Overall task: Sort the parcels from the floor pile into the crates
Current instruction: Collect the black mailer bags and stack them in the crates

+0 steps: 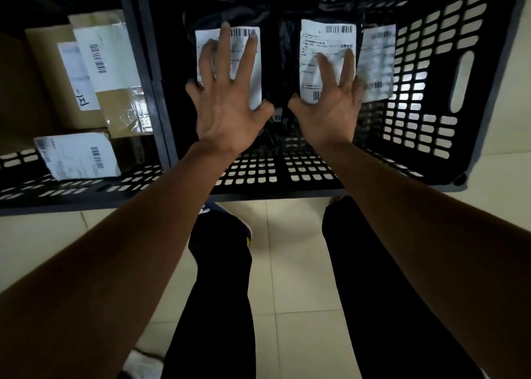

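Observation:
Both my hands reach into a black slotted crate [431,77]. My left hand [227,103] lies with fingers spread and straight on the white label of a black bag parcel [253,71]. My right hand [330,105] is spread the same way on the label of a second black bag parcel [324,39] beside it. A third labelled parcel [376,62] lies partly under that one, toward the crate's right wall. Neither hand curls round anything.
A second black crate [86,194] to the left holds cardboard boxes [57,71] with white labels and a small labelled parcel [77,154]. Pale floor tiles [287,263] lie below, with my dark-trousered legs [221,278] standing close to the crates.

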### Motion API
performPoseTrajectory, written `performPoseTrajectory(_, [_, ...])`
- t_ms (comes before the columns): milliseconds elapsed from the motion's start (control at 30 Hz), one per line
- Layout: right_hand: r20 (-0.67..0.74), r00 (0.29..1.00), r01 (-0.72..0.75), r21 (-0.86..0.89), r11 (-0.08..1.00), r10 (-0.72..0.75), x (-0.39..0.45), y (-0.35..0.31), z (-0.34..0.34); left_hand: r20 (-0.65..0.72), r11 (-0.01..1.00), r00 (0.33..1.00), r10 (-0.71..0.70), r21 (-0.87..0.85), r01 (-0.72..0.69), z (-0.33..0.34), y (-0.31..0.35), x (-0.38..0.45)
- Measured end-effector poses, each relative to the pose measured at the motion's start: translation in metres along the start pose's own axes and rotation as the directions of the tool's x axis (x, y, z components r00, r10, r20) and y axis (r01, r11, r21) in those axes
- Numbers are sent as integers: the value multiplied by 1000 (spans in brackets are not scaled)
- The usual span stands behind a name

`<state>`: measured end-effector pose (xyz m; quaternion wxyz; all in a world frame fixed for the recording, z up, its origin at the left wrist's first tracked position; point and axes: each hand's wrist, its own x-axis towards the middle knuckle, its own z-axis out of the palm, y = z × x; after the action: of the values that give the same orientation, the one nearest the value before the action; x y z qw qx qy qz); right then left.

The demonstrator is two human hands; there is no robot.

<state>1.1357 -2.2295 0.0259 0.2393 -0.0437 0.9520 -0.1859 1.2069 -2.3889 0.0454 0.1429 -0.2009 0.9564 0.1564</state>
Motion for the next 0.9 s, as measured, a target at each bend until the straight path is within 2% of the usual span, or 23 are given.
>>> performPoseTrajectory(167, [4, 1000, -15, -1, 1000, 15, 15, 1, 28, 5, 999, 1000, 18, 39, -18, 22, -7, 9])
performPoseTrajectory(400, [195, 971, 117, 113, 987, -138, 19, 15, 41, 33, 997, 998, 49, 54, -50, 32, -11, 14])
performPoseTrajectory(567, [151, 962, 244, -109, 964, -227, 2, 22, 22, 68, 984, 995, 73, 156, -83, 23, -9, 5])
performPoseTrajectory(667, [142, 949, 302, -162, 939, -281, -10, 21, 24, 45, 981, 995, 93, 167, -99, 22, -10, -6])
performPoseTrajectory(900, [313, 928, 292, -277, 915, -202, -3, 8, 34, 150, 969, 979, 135, 185, -162, 20, -20, -6])
